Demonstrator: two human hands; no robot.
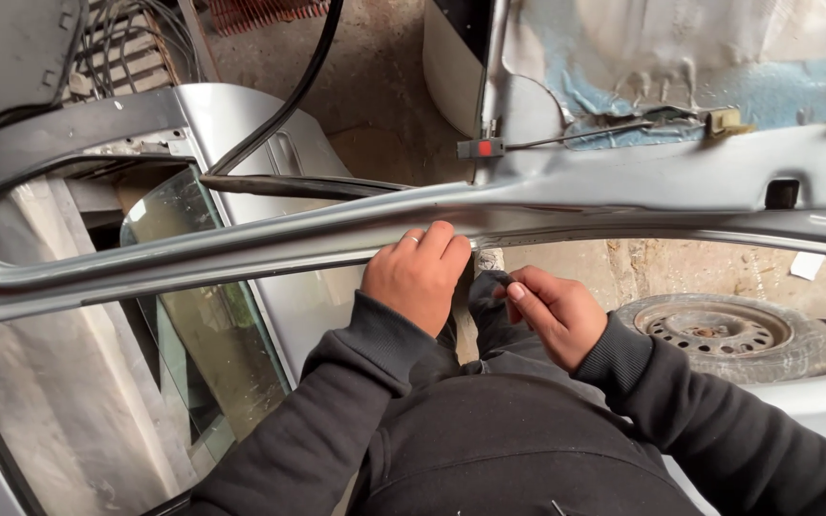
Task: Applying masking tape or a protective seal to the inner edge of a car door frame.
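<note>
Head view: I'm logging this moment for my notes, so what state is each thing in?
Left hand: fingers curled over the door frame.
Right hand: pinching a small dark piece just under the frame.
Window glass: loose, standing tilted.
Wheel: lying flat on the ground.
Black cable: hanging slack.

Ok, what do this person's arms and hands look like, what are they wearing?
Both arms are in dark charcoal sweatshirt sleeves with ribbed cuffs at the wrists. Left hand and right hand are bare, no gloves. The left hand wears a thin ring on one finger.
</note>
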